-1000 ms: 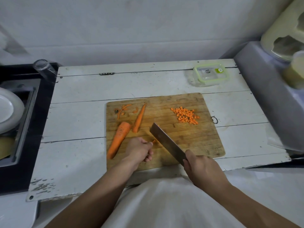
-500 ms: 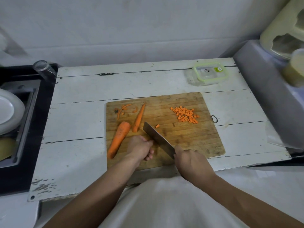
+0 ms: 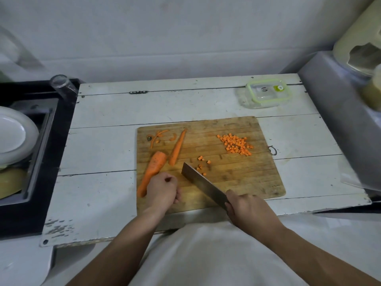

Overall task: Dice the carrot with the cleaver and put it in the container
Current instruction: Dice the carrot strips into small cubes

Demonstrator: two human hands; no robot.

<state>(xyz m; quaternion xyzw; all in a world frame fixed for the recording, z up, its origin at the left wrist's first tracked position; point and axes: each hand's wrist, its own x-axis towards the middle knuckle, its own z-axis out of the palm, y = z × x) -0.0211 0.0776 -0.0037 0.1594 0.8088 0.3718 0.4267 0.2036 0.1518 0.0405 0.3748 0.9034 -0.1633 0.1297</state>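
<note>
carrot board-left | diced pile board-right | container behind board | sink left

- The cutting board's right near quarter lies bare, open to a hand from the table's front edge.
- A pile of diced carrot blocks the far right corner; loose dice scatter beside the cleaver.
- The lidded container sits well apart at the back, bare planks between.
- A grey appliance walls the right side.
</note>
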